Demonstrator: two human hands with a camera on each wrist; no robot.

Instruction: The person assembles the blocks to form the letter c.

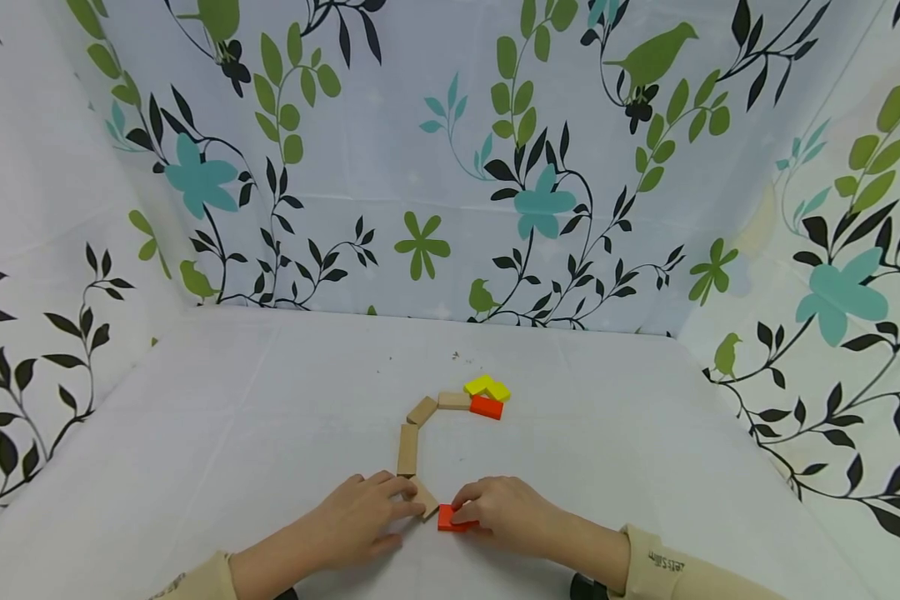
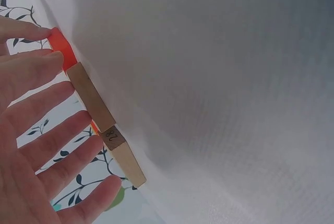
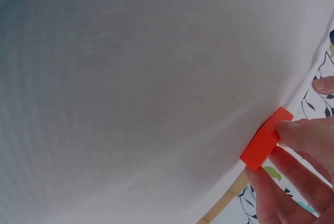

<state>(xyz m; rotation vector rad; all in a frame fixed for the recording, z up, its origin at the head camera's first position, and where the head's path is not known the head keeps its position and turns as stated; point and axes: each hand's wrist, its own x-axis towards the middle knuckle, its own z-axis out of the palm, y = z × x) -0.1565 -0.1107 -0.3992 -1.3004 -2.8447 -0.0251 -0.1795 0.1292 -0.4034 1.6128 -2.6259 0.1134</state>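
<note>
The right hand (image 1: 506, 512) is pinching a smooth red block (image 1: 446, 518) just right of a slanting wooden block (image 1: 427, 497); the left hand (image 1: 360, 517), fingers lying apart, is touching that block, oblong wooden pieces (image 1: 422, 411) curving beyond it.

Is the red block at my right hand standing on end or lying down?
Lying down. The red block has its long side along the white tabletop, in the right wrist view.

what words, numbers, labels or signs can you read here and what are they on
"28", seen tilted: on a wooden block in the left wrist view.
Right sleeve: dark lettering, too small and blurred to read.
Left sleeve: faint marks at the picture's edge, not readable.
</note>
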